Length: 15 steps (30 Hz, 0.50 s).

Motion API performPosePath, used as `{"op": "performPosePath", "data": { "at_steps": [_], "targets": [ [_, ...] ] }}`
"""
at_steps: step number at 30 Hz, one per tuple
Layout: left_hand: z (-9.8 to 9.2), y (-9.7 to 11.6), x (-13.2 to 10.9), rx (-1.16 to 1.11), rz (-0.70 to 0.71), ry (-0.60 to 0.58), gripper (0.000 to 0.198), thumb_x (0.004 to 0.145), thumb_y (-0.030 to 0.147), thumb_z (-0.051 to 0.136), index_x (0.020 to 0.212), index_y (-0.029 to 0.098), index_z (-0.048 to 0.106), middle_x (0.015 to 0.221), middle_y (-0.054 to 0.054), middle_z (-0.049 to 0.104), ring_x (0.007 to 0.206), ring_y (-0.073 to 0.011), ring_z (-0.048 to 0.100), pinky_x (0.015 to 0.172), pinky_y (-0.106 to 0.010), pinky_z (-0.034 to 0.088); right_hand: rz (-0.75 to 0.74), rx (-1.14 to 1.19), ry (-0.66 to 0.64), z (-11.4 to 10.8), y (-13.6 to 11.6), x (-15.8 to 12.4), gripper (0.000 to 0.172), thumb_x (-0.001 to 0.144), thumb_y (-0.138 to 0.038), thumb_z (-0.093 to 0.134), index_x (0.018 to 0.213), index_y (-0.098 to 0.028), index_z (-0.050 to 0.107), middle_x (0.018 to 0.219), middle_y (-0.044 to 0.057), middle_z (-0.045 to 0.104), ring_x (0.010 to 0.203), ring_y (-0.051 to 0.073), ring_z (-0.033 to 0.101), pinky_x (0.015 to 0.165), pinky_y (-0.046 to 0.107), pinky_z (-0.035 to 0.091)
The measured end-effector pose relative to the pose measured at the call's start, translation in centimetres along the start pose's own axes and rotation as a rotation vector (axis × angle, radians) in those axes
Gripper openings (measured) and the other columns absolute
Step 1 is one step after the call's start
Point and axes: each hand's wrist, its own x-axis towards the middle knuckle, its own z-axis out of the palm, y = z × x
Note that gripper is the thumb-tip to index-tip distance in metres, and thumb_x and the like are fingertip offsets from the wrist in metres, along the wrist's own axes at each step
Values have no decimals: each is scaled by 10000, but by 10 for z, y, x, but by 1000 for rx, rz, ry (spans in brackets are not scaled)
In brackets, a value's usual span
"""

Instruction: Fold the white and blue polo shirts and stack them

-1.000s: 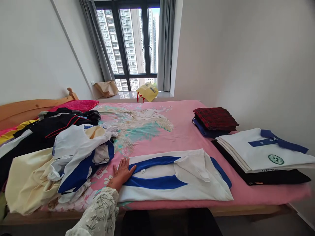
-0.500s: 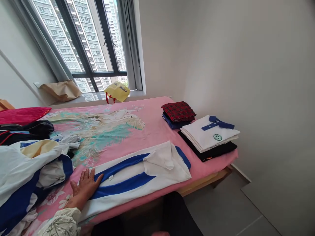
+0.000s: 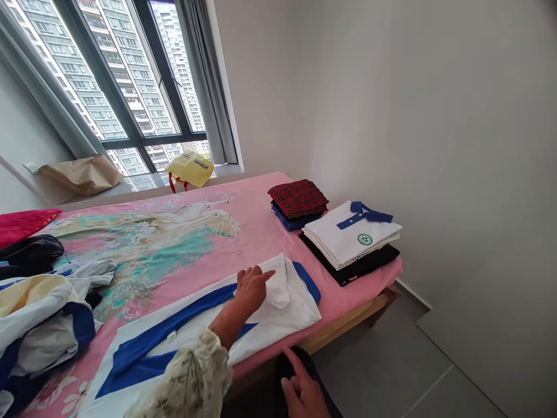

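A white and blue shirt [image 3: 200, 316] lies folded lengthwise along the front edge of the bed, a small white label on it. My left hand [image 3: 252, 288] rests on the shirt's white folded part near its right end. Its thumb is spread out to the right and nothing is gripped. At the bottom, above my dark-clothed leg, my right hand [image 3: 303, 390] is apart from the shirt, its index finger stretched towards the bed edge and its thumb spread. The rest of its fingers are partly hidden.
Folded white polo shirts [image 3: 352, 232] lie on black clothing [image 3: 374, 259] at the bed's right corner, beside a red plaid stack [image 3: 298, 197]. Rumpled clothes [image 3: 47, 331] lie at the left. A yellow bag [image 3: 190, 168] and brown paper bag [image 3: 82, 174] are by the window.
My left hand has moved right along the shirt, from its left part to the folded part near its right end. My right hand has risen into view. The camera has turned slightly right.
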Motion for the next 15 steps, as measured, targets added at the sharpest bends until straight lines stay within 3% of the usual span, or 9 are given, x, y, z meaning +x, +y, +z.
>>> {"op": "performPosePath", "data": {
  "at_steps": [3, 7, 10, 12, 15],
  "targets": [
    [2, -16, 55, 8, -91, -84, 525, 853, 100, 318, 1248, 356, 550, 1046, -92, 593, 1052, -225, 520, 927, -421, 285, 55, 191, 46, -22, -21, 13, 836, 861, -481, 423, 1471, -62, 35, 443, -73, 455, 415, 122, 421, 459, 218, 364],
    [5, -28, 102, 4, -153, -181, 437, 859, 166, 413, 1258, 293, 538, 1141, -88, 592, 1125, -252, 505, 967, -483, 295, 132, 390, 73, -25, -38, 28, 954, 838, -517, 439, 1436, 32, -61, 400, -80, 437, 369, 113, 372, 418, 205, 338],
    [0, -22, 119, -10, -158, -215, 380, 848, 288, 507, 1220, 231, 561, 1178, -89, 593, 1143, -269, 500, 988, -525, 299, 143, 420, 107, -23, -35, 34, 1018, 795, -597, 471, 1439, 41, 7, 389, -75, 437, 351, 107, 368, 395, 198, 322],
    [-7, -12, 118, -31, -134, -199, 386, 856, 267, 474, 1232, 251, 557, 1178, -102, 598, 1146, -275, 509, 980, -522, 308, 141, 436, 133, -23, -28, 34, 995, 771, -639, 480, 1444, 8, 134, 381, -76, 422, 346, 102, 359, 387, 198, 320],
    [-15, 7, 83, -83, -52, -147, 438, 879, 221, 373, 1289, 293, 507, 1150, -90, 607, 1124, -236, 528, 968, -450, 334, 153, 417, 178, -24, -12, 23, 817, 725, -689, 501, 1278, -87, 516, 411, -49, 440, 359, 87, 354, 386, 204, 331]
  ]
}}
